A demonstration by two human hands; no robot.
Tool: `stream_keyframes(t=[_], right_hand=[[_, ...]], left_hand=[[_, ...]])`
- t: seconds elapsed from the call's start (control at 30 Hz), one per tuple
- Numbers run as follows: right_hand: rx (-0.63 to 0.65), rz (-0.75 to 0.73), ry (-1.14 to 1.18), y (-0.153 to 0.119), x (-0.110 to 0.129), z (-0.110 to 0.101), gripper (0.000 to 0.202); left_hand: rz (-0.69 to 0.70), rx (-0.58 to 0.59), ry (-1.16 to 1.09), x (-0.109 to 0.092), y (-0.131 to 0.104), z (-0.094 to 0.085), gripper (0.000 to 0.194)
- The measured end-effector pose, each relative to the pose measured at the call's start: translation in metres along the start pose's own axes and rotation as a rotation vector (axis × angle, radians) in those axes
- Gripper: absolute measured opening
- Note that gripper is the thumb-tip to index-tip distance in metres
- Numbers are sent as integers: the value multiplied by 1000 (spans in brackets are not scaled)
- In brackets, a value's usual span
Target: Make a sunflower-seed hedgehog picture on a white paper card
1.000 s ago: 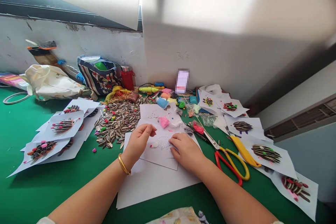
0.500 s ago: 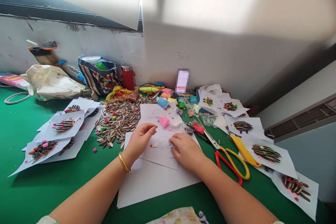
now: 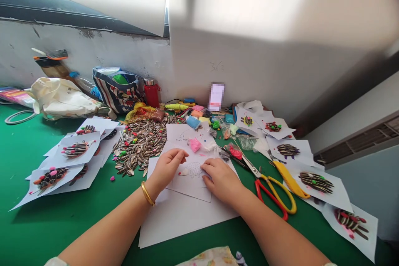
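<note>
On the white paper (image 3: pixel 187 189) is a drawn hedgehog (image 3: pixel 193 169) with a white, clay-like face and a red nose tip. Above the drawing's left side, my left hand (image 3: pixel 170 165) is closed in a pinch; whatever it may hold is too small to make out. My right hand (image 3: pixel 221 178) rests on the sheet at the drawing's right edge, its fingers bent and the thumb apart, with nothing seen in it. Just beyond the hands lies a lump of pink clay (image 3: pixel 195 145). Striped sunflower seeds (image 3: pixel 141 143) form a heap left of the paper.
Red-and-yellow scissors (image 3: pixel 271 187) and a yellow-handled cutter (image 3: pixel 291 178) lie to the right. Finished seed pictures on paper flank both sides (image 3: pixel 77 149) of the green table (image 3: pixel 102 216). Along the wall stand a striped bag (image 3: pixel 116 91), a red bottle (image 3: pixel 151 93) and a phone (image 3: pixel 216 96).
My left hand has shifted very slightly, its pinched fingertips now a bit lower and farther right. My right hand stays in place on the paper.
</note>
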State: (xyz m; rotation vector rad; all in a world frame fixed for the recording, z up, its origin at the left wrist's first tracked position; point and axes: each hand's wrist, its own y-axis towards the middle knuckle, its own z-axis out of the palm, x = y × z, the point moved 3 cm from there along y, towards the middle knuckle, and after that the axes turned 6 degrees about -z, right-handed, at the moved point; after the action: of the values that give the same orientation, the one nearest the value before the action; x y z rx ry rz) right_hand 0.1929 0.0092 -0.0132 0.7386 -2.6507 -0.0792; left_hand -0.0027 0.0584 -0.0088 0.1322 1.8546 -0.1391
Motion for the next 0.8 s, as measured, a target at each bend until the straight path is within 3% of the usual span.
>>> stream_keyframes(t=[0.43,0.8], right_hand=[[3,-9,-16,-1,0,0,26],[24,4,-26,1,2,-1,25]], left_hand=[[21,-26,63,-4,2,-8,28],[1,125,356,4,5,-3,21]])
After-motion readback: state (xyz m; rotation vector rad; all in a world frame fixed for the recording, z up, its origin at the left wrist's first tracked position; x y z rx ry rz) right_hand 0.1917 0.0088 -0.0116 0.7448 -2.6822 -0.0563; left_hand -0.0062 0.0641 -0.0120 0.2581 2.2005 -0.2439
